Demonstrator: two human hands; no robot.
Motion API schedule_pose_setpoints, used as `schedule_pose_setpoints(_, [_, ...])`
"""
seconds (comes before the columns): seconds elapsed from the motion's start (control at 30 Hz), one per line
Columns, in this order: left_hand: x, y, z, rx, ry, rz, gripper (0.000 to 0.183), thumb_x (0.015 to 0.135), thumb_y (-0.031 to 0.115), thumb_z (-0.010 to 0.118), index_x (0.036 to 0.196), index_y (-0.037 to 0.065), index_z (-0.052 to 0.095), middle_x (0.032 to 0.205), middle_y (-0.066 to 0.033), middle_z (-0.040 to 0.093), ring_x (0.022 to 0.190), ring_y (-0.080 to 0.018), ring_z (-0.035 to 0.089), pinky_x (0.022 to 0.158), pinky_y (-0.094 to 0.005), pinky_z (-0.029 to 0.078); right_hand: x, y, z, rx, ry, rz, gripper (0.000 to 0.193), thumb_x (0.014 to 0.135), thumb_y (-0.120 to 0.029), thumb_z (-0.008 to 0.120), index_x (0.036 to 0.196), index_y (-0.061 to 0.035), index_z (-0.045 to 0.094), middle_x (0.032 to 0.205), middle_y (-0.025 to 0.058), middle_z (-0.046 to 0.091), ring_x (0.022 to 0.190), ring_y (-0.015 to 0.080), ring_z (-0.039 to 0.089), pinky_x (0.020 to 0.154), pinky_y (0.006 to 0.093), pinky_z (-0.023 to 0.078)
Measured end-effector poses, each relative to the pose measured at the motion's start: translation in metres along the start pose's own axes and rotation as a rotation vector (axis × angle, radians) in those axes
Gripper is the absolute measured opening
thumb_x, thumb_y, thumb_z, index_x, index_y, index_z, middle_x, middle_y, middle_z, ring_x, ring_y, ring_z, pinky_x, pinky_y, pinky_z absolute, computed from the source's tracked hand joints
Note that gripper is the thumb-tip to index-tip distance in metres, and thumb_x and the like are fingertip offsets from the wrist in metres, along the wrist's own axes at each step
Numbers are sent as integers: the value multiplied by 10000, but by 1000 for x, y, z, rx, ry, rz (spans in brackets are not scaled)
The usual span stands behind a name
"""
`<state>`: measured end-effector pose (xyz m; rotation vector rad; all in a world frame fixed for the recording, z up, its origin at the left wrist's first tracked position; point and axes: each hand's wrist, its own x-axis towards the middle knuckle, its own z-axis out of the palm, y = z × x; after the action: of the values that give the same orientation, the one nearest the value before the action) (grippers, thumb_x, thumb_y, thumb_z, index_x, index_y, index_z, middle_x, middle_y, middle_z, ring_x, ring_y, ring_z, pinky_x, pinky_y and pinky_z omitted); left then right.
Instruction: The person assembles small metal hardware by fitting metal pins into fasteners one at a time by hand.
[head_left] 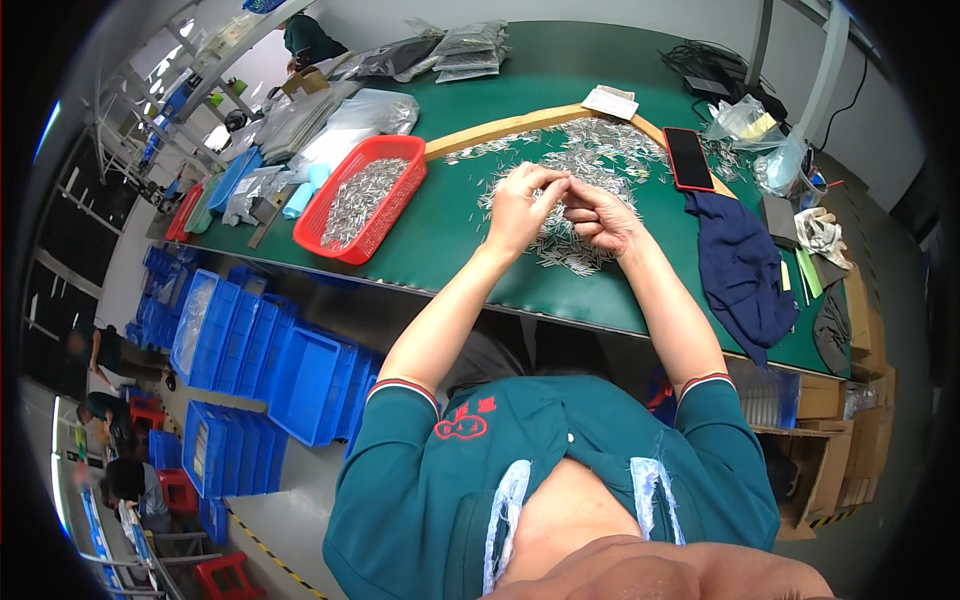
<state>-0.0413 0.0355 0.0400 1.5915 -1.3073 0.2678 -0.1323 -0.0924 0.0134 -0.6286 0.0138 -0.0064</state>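
Above a spread of small, thin silvery metal pieces (572, 258) on the green table, my two hands meet at the fingertips. My left hand (520, 205) is closed in a pinch of thumb and index finger. Opposite it, my right hand (605, 218) is pinched too, its other fingers curled. Whatever lies between the fingertips is too small or hidden to make out. Left of my hands stands a red plastic basket (405, 193) holding many similar silvery pieces (360, 200).
Wooden strips (500, 128) border the pieces at the back. A phone (687, 158) and dark blue cloth (735, 265) lie to the right. Plastic bags (470, 50) are piled at the back left of the green table (590, 60). Blue crates (310, 390) stand on the floor, left.
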Motion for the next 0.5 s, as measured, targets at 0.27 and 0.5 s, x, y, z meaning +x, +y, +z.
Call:
schedule_pose_setpoints(0.27, [2, -26, 5, -1321, -92, -1042, 179, 802, 269, 613, 903, 121, 607, 739, 48, 540, 667, -60, 479, 600, -218, 407, 2, -1, 4, 19, 47, 15, 341, 902, -293, 461, 1099, -19, 510, 560, -91, 266, 431, -12, 227, 327, 125, 155])
schedule_pose_setpoints(0.5, [8, -10, 17, 81, -177, -138, 237, 787, 231, 594, 961, 80, 646, 809, -70, 584, 792, -196, 557, 707, -287, 423, 6, 8, -4, 133, 320, 54, 288, 898, -390, 420, 899, -109, 483, 673, -45, 451, 451, 12, 329, 299, 129, 168])
